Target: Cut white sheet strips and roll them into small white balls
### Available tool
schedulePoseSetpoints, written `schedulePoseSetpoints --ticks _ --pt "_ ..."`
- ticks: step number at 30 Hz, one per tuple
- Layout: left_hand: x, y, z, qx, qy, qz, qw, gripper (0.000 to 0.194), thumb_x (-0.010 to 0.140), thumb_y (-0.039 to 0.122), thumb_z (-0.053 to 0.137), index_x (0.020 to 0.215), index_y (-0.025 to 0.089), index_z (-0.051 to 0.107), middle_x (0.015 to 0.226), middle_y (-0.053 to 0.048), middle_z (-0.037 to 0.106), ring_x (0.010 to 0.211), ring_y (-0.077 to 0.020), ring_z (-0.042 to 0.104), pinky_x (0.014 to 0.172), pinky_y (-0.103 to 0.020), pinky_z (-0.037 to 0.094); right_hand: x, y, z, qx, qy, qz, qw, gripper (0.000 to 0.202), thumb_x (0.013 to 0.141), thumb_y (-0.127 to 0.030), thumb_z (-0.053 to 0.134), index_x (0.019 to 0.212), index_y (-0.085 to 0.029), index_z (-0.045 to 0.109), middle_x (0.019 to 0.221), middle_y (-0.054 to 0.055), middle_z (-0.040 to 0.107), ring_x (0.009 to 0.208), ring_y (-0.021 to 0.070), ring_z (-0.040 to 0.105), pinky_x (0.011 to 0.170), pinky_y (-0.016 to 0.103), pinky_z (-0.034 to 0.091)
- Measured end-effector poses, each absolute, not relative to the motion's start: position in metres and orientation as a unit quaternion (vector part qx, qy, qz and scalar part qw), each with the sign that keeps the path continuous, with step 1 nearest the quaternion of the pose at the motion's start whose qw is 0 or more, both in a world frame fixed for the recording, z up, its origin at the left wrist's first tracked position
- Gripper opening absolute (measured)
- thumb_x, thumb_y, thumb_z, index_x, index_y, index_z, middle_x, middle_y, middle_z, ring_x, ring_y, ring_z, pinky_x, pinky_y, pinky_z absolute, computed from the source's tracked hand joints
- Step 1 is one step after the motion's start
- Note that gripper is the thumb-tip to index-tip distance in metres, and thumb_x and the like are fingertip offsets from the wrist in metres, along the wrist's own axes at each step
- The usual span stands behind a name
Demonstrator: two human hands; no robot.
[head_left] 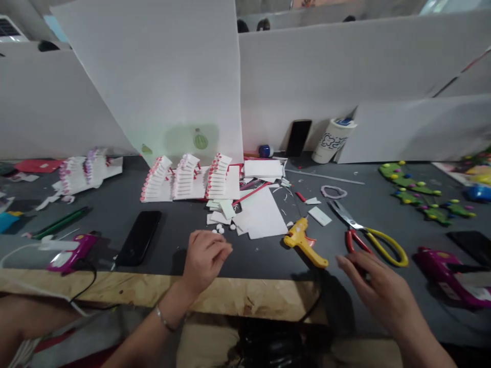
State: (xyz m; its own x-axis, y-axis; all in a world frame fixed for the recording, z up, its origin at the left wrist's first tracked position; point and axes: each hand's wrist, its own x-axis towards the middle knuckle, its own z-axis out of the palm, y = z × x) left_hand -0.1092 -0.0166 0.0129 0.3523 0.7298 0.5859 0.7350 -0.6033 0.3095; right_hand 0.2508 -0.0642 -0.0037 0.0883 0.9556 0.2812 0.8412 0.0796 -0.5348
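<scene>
My left hand [205, 260] is over the table's front part, fingers curled in and pressed together; whatever they hold, if anything, is hidden. Just beyond it lie small white round bits [219, 229] and white foam pieces [221, 217]. My right hand [378, 289] is at the right, thumb and fingers bent toward each other, with a tiny pale spot between them that is too small to name. Its fingertips overlap the red handle of the scissors [356, 225], which have a second, yellow handle; contact is unclear. A yellow glue gun [305, 243] lies on its side between my hands.
Three fans of white strips with red tips [190, 176] stand behind white paper [263, 212]. A phone [138, 237], purple power strips [72, 253] [454, 276], a white cup [333, 140] and green felt shapes [408, 186] lie around. White panels [172, 66] border the back.
</scene>
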Motion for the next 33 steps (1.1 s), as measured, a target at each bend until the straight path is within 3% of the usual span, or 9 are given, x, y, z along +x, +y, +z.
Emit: schedulePoseSetpoints --ticks 1,3,5,7,11,16,22,27,33 --pt "-0.101 -0.015 0.014 -0.831 -0.426 -0.359 0.003 0.012 0.090 0.020 0.056 0.087 0.022 0.068 0.082 -0.003 0.071 0.079 -0.0172 0.063 0.081 -0.035 0.040 0.256 -0.059 -0.003 -0.673 -0.666 0.090 0.310 0.038 0.086 -0.057 0.046 0.076 -0.026 0.065 0.071 0.005 0.070 0.054 0.0184 0.061 0.051 0.029 0.047" --pt "-0.083 -0.013 0.014 -0.865 -0.363 -0.345 -0.021 0.016 0.092 0.016 0.053 0.098 0.022 0.066 0.080 -0.001 0.071 0.072 -0.0138 0.062 0.079 -0.032 0.041 0.265 -0.046 -0.002 -0.683 -0.665 0.099 0.284 0.036 0.086 -0.055 0.046 0.087 -0.026 0.066 0.075 0.006 0.071 0.056 0.0194 0.063 0.051 0.029 0.046" --pt "-0.067 -0.014 0.010 -0.908 -0.283 -0.306 -0.036 0.013 0.093 0.022 0.053 0.091 0.020 0.065 0.065 0.002 0.068 0.056 -0.0111 0.055 0.071 -0.029 0.041 0.273 -0.032 0.001 -0.703 -0.670 0.083 0.225 0.037 0.085 -0.056 0.046 0.076 -0.026 0.064 0.064 0.004 0.068 0.050 0.0199 0.059 0.047 0.030 0.040" --pt "-0.052 -0.016 0.005 -0.929 -0.233 -0.288 -0.029 0.022 0.093 0.030 0.054 0.076 0.020 0.063 0.054 0.003 0.062 0.049 -0.0104 0.049 0.065 -0.028 0.039 0.277 -0.016 0.006 -0.698 -0.689 0.066 0.184 0.039 0.085 -0.056 0.045 0.066 -0.025 0.059 0.056 0.003 0.063 0.047 0.0203 0.056 0.046 0.030 0.036" --pt "-0.029 -0.015 -0.010 -0.944 -0.154 -0.291 -0.034 0.042 0.095 0.038 0.049 0.057 0.020 0.051 0.043 0.004 0.051 0.042 -0.0099 0.043 0.058 -0.029 0.034 0.269 0.011 0.011 -0.645 -0.730 0.100 0.203 0.028 0.086 -0.044 0.044 0.091 -0.026 0.065 0.072 0.004 0.070 0.059 0.0205 0.064 0.052 0.028 0.040" --pt "-0.014 -0.004 -0.032 -0.949 -0.133 -0.284 -0.037 0.043 0.095 0.041 0.048 0.057 0.020 0.050 0.043 0.004 0.050 0.044 -0.0099 0.045 0.058 -0.029 0.034 0.248 0.023 0.010 -0.632 -0.762 0.044 0.135 0.040 0.088 -0.051 0.045 0.059 -0.025 0.054 0.054 0.002 0.061 0.050 0.0189 0.058 0.046 0.029 0.029" --pt "-0.013 -0.003 -0.041 -0.938 -0.142 -0.312 -0.062 0.040 0.095 0.035 0.046 0.059 0.019 0.052 0.044 0.004 0.051 0.044 -0.0099 0.046 0.060 -0.030 0.037 0.235 0.044 0.016 -0.568 -0.807 0.051 0.155 0.021 0.089 -0.031 0.046 0.094 -0.025 0.065 0.087 0.005 0.071 0.075 0.0201 0.065 0.062 0.028 0.043" --pt "-0.014 -0.003 -0.038 -0.923 -0.148 -0.349 -0.067 0.042 0.095 0.033 0.047 0.055 0.019 0.049 0.043 0.004 0.049 0.042 -0.0092 0.044 0.058 -0.029 0.037 0.214 0.097 0.014 -0.556 -0.822 0.027 0.121 0.014 0.086 -0.024 0.053 0.088 -0.024 0.067 0.088 0.006 0.072 0.084 0.0219 0.065 0.070 0.029 0.046" --pt "-0.012 -0.001 -0.048 -0.925 -0.167 -0.336 -0.060 0.041 0.093 0.032 0.050 0.054 0.019 0.045 0.043 0.005 0.050 0.042 -0.0086 0.046 0.057 -0.028 0.036 0.184 0.171 0.004 -0.582 -0.802 0.001 0.135 0.022 0.090 -0.018 0.054 0.109 -0.020 0.065 0.105 0.011 0.070 0.101 0.0254 0.062 0.082 0.035 0.049"
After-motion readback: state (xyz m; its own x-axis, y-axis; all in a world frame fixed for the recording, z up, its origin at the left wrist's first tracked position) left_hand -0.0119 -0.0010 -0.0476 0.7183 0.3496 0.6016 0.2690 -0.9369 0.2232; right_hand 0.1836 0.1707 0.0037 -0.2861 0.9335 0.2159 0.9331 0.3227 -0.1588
